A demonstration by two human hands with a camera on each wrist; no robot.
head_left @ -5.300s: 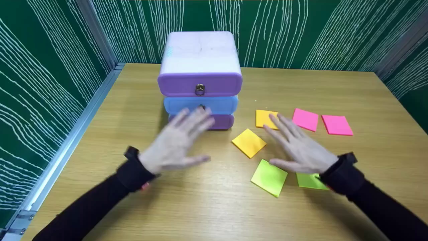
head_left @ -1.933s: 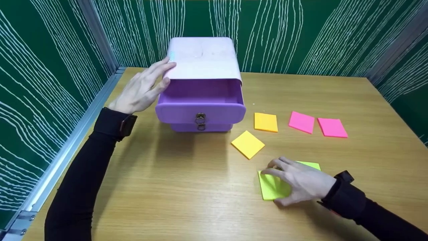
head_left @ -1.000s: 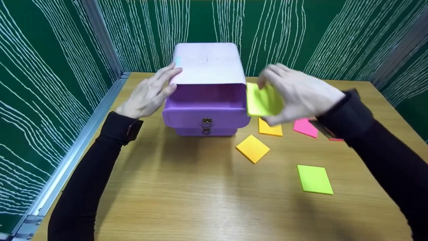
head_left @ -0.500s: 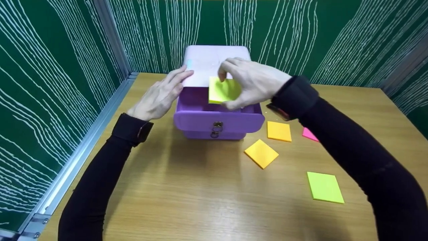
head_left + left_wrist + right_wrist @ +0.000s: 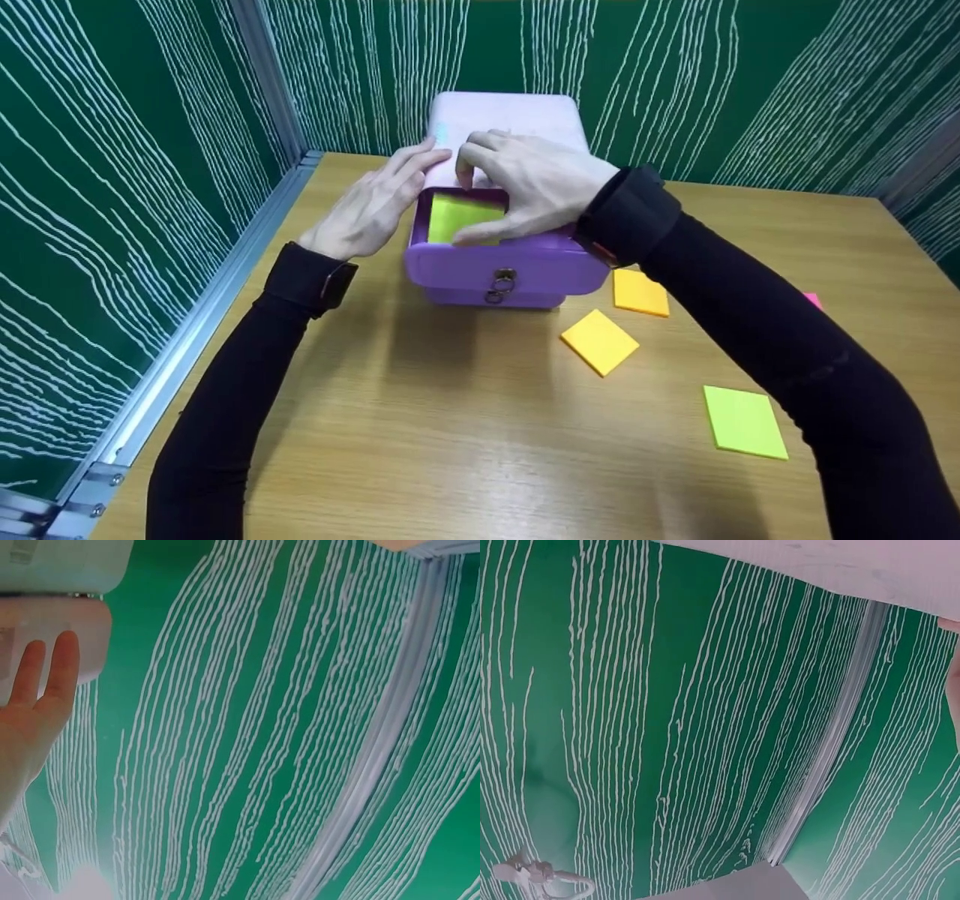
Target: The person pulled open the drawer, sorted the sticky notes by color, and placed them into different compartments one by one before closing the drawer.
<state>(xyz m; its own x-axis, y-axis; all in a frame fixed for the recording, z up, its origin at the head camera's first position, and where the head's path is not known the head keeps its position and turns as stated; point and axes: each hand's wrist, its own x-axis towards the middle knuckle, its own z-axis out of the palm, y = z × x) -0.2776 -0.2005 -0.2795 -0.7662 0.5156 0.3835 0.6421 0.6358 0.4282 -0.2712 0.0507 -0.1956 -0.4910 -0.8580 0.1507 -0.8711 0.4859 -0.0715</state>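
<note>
A small plastic drawer unit (image 5: 510,112) with a pale lilac top stands at the back, its purple top drawer (image 5: 480,268) pulled out. My left hand (image 5: 375,199) rests straight fingers on the unit's upper left edge; in the left wrist view, two fingers (image 5: 64,664) lie against its side. My right hand (image 5: 532,180) is over the drawer, thumb and fingers spread apart. Beneath it a lime-green sticky note pad (image 5: 454,215) lies inside the drawer, slightly blurred. The fingertips appear just clear of the pad's far edge, while the thumb overlaps its near edge.
On the wooden table (image 5: 450,450) lie an orange pad (image 5: 637,292), a yellow-orange pad (image 5: 600,342) and another lime-green pad (image 5: 745,421). Part of a pink pad (image 5: 814,300) shows past my right sleeve. Green panels (image 5: 637,75) with white lines enclose the back and sides.
The top drawer was pulled out. My right hand picked a lime-green pad off the table, carried it left over the drawer and appears to have let it go inside. My left hand stays on the unit.
</note>
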